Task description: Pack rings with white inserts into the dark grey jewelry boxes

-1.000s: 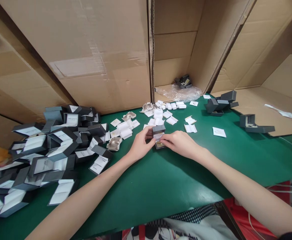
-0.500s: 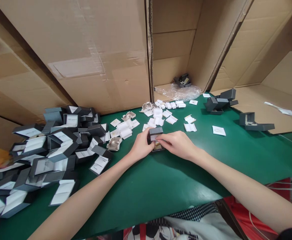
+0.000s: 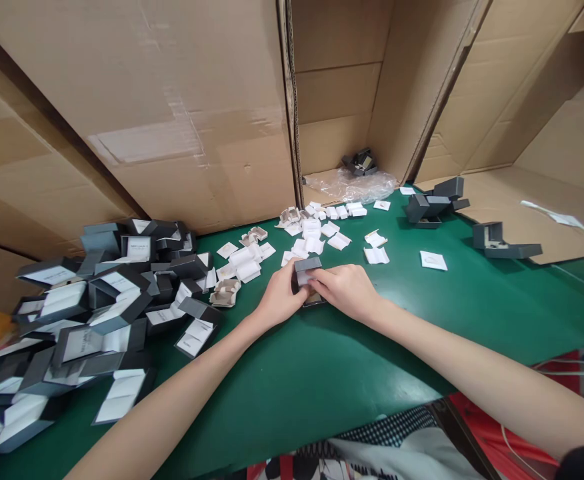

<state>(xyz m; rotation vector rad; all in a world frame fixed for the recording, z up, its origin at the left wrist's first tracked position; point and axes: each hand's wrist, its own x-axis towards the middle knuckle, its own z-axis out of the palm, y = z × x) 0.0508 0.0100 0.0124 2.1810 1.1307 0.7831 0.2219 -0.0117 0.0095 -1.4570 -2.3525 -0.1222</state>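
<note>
A small dark grey hinged gift box [image 3: 308, 264] stands open at the middle of the green table, its lid raised and the lid's inside pale. My left hand [image 3: 281, 293] is closed around its left side. From the right, my right hand [image 3: 348, 288] presses its thumb and fingers together against the inside of the lid; the fingertips are partly hidden. Something tan shows in the lower half of the box, too small to make out. Just beyond the hands lie several white folded card inserts [image 3: 311, 229].
A big heap of open dark gift boxes [image 3: 122, 277] covers the table's left side. More dark boxes [image 3: 505, 243] lie at the right. Large cardboard cartons [image 3: 187, 100] wall the back, with crumpled clear plastic [image 3: 367, 187] there. A white card [image 3: 433, 261] lies right of my hands.
My right fingertips have shifted slightly upward on the inside of the lid. The whole view has moved a little, and my left hand keeps its hold on the gift box.
</note>
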